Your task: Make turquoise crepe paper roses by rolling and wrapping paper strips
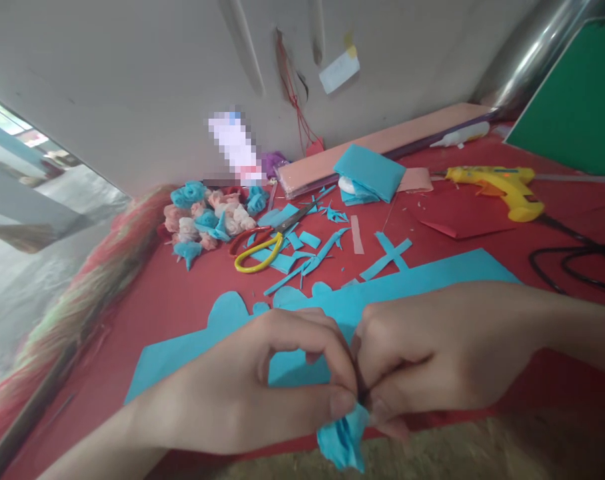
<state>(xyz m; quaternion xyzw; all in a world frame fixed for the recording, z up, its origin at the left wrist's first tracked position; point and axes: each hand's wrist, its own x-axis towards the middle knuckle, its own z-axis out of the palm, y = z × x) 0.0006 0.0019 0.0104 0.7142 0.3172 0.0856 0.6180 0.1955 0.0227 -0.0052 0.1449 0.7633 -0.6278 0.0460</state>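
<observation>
My left hand point(242, 393) pinches a small crumpled blue crepe paper flower point(343, 443) between thumb and forefinger. My right hand point(432, 350) is closed at the same spot, its fingertips against the flower's gathered end. The flower's ruffled part hangs down below both hands, near the table's front edge. Whatever else lies between the fingertips is hidden. Under the hands lies a large blue paper sheet point(427, 277), with rounded blue petal cutouts point(228, 310) along its far edge.
Scissors point(257, 250) with red and yellow handles lie among blue paper scraps point(327, 250). Pink, white and blue paper flowers point(207, 220) are heaped at left. A yellow glue gun point(502, 183) with a black cord sits at right. Folded blue paper point(370, 170) rests behind, beside a glue bottle point(462, 135).
</observation>
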